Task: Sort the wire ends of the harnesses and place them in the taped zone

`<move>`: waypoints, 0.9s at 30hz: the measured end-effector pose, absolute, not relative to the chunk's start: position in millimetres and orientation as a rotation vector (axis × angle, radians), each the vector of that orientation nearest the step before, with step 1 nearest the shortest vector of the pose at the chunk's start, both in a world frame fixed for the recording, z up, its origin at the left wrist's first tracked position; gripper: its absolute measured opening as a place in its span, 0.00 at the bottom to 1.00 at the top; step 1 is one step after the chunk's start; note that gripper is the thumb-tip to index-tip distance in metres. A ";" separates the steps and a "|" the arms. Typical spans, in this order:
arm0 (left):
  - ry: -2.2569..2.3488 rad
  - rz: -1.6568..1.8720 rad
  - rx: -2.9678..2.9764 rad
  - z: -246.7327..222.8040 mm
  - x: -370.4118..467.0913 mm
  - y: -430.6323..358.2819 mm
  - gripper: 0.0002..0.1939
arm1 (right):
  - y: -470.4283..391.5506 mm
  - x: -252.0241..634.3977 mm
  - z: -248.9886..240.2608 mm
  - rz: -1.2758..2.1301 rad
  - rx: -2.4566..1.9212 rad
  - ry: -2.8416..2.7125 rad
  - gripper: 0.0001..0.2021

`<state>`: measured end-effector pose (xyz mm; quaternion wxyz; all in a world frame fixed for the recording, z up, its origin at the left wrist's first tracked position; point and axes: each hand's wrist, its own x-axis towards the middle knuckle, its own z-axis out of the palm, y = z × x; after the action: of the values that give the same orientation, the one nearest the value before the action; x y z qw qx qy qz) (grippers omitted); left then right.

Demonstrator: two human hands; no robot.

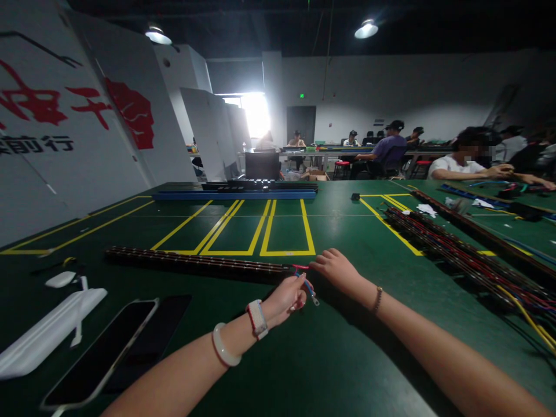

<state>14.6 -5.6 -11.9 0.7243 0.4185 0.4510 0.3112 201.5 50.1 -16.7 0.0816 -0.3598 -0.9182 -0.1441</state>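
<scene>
A: In the head view, where is the strip?
B: The strip (200,264) lies on the tabletop (278,359), between the near and far edges, running from the left-hand part to the middle. A red wire (300,267) and a blue wire (310,288) come from its right end.
A: And the left hand (284,301)?
B: Just right of that end, thumb and fingers closed on the blue wire. The wire's metal lug (315,301) pokes out past them.
A: The right hand (337,269)?
B: Fingertips drawn together at the free end of the red wire, pinching it, with no gap showing.
A: What's near the corners?
B: A phone (106,350) and a white object (52,333) lie toward the near left corner. A wire bundle (460,255) stretches along the right edge.
A: And the far edge?
B: A blue rail (234,196) lies along it, left of the middle. Beyond the far right corner, a person in white (463,165) reaches over the table.
</scene>
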 end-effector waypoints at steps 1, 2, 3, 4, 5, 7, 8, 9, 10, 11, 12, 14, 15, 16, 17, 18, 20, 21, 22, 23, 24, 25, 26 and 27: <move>0.987 0.690 0.913 -11.6 14.4 -5.3 0.17 | 53.3 202.3 -19.2 -0.479 -1.055 -2.740 0.12; 0.983 0.694 0.901 -11.5 14.3 -5.3 0.16 | 56.4 203.1 -21.8 -0.515 -1.037 -2.739 0.13; 0.980 0.693 0.890 -11.6 14.5 -5.3 0.16 | 59.2 203.7 -24.3 -0.538 -1.023 -2.737 0.13; 0.977 0.690 0.882 -11.6 14.9 -5.5 0.15 | 61.5 204.3 -27.0 -0.550 -1.013 -2.736 0.13; 0.975 0.692 0.876 -11.7 15.4 -5.9 0.15 | 63.1 204.8 -29.5 -0.556 -1.006 -2.734 0.14; 0.970 0.716 0.864 -11.6 16.7 -6.9 0.15 | 63.9 205.8 -34.0 -0.551 -0.995 -2.730 0.14; 0.967 0.733 0.862 -11.3 17.4 -7.4 0.15 | 63.2 206.3 -36.0 -0.544 -0.991 -2.728 0.15; 0.968 0.748 0.857 -10.7 18.1 -7.8 0.15 | 62.1 206.8 -37.6 -0.535 -0.988 -2.725 0.15; 0.974 0.762 0.849 -10.1 18.6 -8.2 0.15 | 60.8 207.3 -39.0 -0.524 -0.984 -2.724 0.15; 0.982 0.770 0.841 -9.4 18.9 -8.3 0.15 | 59.4 207.8 -40.1 -0.513 -0.979 -2.722 0.16; 0.990 0.775 0.833 -8.9 19.1 -8.2 0.15 | 58.2 208.2 -41.0 -0.506 -0.976 -2.720 0.16; 1.000 0.786 0.818 -8.6 18.8 -7.6 0.15 | 56.6 208.9 -42.0 -0.500 -0.974 -2.712 0.16; 0.997 0.791 0.815 -8.9 18.5 -7.1 0.15 | 56.1 209.1 -42.3 -0.499 -0.973 -2.708 0.17; 0.991 0.792 0.812 -9.4 18.0 -6.6 0.15 | 55.8 209.2 -42.4 -0.499 -0.973 -2.702 0.17; 0.989 0.790 0.811 -10.1 17.5 -6.1 0.15 | 55.6 209.3 -42.3 -0.498 -0.975 -2.696 0.17; 0.988 0.784 0.814 -10.7 16.9 -5.8 0.15 | 55.4 209.4 -42.1 -0.492 -0.975 -2.691 0.17; 0.993 0.769 0.837 -11.2 15.4 -5.2 0.15 | 55.1 209.3 -41.4 -0.477 -0.976 -2.682 0.17; 0.997 0.760 0.857 -11.1 14.4 -4.8 0.16 | 55.0 209.2 -41.2 -0.468 -0.978 -2.679 0.17; 1.002 0.748 0.879 -10.6 13.1 -4.3 0.17 | 54.9 209.2 -41.0 -0.460 -0.980 -2.677 0.17; 1.005 0.732 0.898 -10.1 11.6 -3.7 0.17 | 54.9 209.1 -41.1 -0.454 -0.982 -2.675 0.16; 1.007 0.713 0.908 -9.4 10.0 -2.8 0.18 | 55.0 209.0 -41.3 -0.449 -0.984 -2.675 0.17; 1.007 0.692 0.911 -8.9 8.2 -1.9 0.18 | 55.1 208.9 -41.7 -0.445 -0.986 -2.675 0.17; 1.003 0.672 0.913 -8.5 6.5 -0.9 0.19 | 55.4 208.9 -42.1 -0.440 -0.988 -2.674 0.17; 0.998 0.656 0.916 -8.2 5.0 0.0 0.19 | 55.6 208.7 -42.4 -0.434 -0.993 -2.672 0.16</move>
<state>5.0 0.0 -8.2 0.7300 0.4159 0.4532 0.2979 208.7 55.6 -42.4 0.1288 -0.3414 -0.9190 -0.1492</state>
